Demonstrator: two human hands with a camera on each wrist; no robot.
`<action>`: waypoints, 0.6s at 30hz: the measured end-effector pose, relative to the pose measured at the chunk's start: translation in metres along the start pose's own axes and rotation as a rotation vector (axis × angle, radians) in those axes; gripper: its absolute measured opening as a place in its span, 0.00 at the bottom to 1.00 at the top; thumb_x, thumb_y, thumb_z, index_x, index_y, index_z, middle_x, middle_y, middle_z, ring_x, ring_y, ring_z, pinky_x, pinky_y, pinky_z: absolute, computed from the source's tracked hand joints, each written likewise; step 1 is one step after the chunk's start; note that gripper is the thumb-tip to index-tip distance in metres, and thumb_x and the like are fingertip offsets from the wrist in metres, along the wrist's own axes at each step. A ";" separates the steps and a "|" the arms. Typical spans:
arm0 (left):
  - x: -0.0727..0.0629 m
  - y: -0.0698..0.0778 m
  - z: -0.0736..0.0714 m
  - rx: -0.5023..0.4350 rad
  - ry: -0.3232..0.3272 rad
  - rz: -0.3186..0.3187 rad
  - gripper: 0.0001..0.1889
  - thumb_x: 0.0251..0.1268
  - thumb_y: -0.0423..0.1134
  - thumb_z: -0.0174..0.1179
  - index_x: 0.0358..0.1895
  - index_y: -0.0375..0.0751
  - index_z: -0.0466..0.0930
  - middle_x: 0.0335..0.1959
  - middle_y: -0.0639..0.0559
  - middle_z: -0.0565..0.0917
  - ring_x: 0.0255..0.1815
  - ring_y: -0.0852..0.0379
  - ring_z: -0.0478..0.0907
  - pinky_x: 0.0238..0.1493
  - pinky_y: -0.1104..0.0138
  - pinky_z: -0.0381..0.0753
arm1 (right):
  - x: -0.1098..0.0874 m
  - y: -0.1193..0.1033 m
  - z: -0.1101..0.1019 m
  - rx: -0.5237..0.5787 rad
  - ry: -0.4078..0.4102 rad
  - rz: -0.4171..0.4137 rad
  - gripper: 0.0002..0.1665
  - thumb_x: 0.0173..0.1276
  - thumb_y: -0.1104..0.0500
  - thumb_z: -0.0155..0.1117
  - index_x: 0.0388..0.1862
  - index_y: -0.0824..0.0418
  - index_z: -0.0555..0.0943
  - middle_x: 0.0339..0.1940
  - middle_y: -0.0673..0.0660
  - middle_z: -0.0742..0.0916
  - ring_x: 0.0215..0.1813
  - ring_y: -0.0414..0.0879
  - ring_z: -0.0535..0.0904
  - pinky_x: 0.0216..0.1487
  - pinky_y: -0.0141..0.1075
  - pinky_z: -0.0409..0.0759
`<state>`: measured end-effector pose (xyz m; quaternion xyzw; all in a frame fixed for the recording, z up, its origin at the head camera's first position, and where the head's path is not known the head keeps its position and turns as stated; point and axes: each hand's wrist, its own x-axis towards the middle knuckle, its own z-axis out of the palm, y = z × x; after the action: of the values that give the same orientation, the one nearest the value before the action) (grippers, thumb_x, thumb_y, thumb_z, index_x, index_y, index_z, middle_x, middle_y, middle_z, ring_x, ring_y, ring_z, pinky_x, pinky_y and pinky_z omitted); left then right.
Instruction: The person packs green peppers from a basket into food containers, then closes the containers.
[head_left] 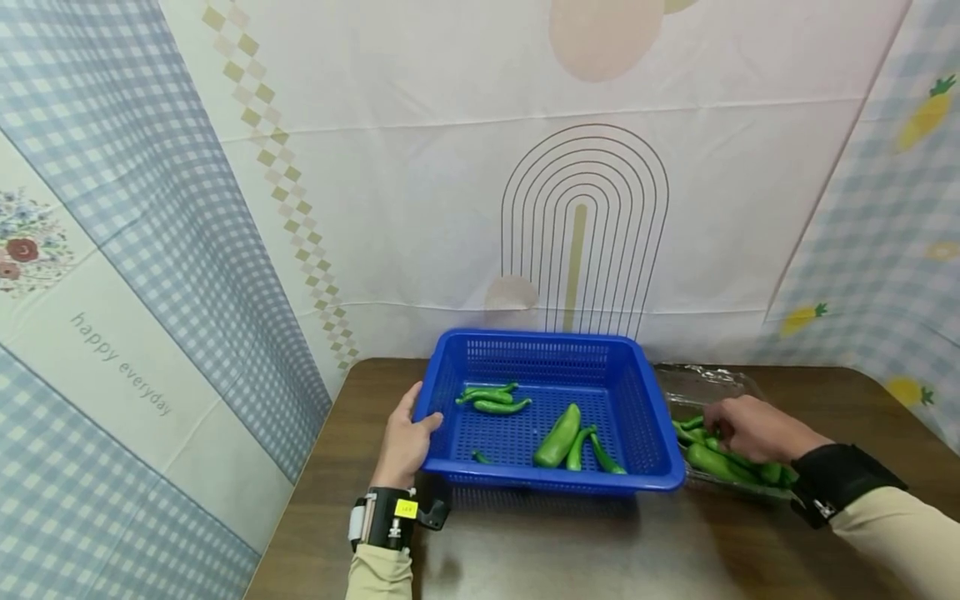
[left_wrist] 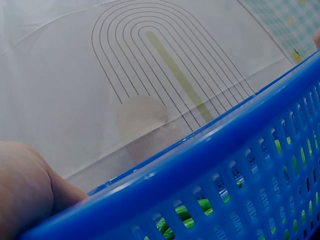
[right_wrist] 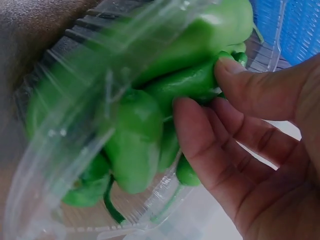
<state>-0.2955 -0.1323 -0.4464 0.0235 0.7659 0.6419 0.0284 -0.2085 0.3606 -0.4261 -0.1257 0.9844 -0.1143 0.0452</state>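
Note:
My left hand (head_left: pixel 403 442) grips the left rim of a blue plastic basket (head_left: pixel 555 478), thumb over the edge. Inside lie several small green peppers (head_left: pixel 501 407) at the left, and a larger, paler pepper (head_left: pixel 558 437) with thin ones beside it at the right. To the basket's right, my right hand (head_left: pixel 757 429) reaches into a clear plastic container (head_left: pixel 693 383) of green peppers. In the right wrist view, thumb and fingers pinch a slim green pepper (right_wrist: pixel 182 87) among larger ones. The left wrist view shows peppers through the basket's slots.
Basket and container stand side by side on a brown wooden table (head_left: pixel 525 550). A patterned cloth (head_left: pixel 420 208) hangs right behind the table, with checked cloths (head_left: pixel 187 250) at the sides. A loose clear plastic film (right_wrist: pixel 45 165) partly covers the peppers in the container.

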 end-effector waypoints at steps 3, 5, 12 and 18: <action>0.000 0.001 -0.001 0.003 0.001 0.002 0.35 0.76 0.33 0.54 0.84 0.42 0.55 0.79 0.32 0.66 0.73 0.34 0.71 0.72 0.40 0.72 | 0.001 -0.001 0.001 -0.011 -0.007 -0.014 0.12 0.59 0.70 0.72 0.34 0.52 0.85 0.24 0.43 0.80 0.28 0.33 0.71 0.31 0.33 0.72; -0.001 0.001 -0.001 0.000 -0.003 0.000 0.35 0.76 0.33 0.54 0.84 0.42 0.55 0.79 0.32 0.66 0.73 0.34 0.72 0.72 0.40 0.72 | 0.001 -0.001 0.001 -0.014 -0.011 -0.016 0.12 0.59 0.69 0.72 0.34 0.52 0.84 0.24 0.43 0.79 0.27 0.34 0.70 0.31 0.33 0.72; -0.003 0.004 -0.001 -0.004 -0.003 0.007 0.35 0.76 0.33 0.54 0.84 0.41 0.54 0.79 0.31 0.67 0.72 0.33 0.72 0.71 0.39 0.72 | 0.001 -0.003 0.000 -0.017 -0.027 0.015 0.11 0.59 0.69 0.71 0.34 0.53 0.85 0.24 0.45 0.79 0.28 0.36 0.70 0.32 0.33 0.72; -0.003 0.002 0.000 -0.002 -0.003 0.005 0.35 0.77 0.33 0.53 0.84 0.41 0.54 0.79 0.31 0.66 0.71 0.34 0.73 0.70 0.40 0.73 | 0.002 -0.003 -0.002 -0.001 -0.053 0.064 0.09 0.60 0.68 0.70 0.35 0.55 0.84 0.24 0.46 0.79 0.28 0.39 0.71 0.32 0.35 0.72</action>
<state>-0.2926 -0.1324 -0.4440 0.0267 0.7652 0.6426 0.0280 -0.2103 0.3576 -0.4236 -0.0969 0.9865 -0.1090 0.0748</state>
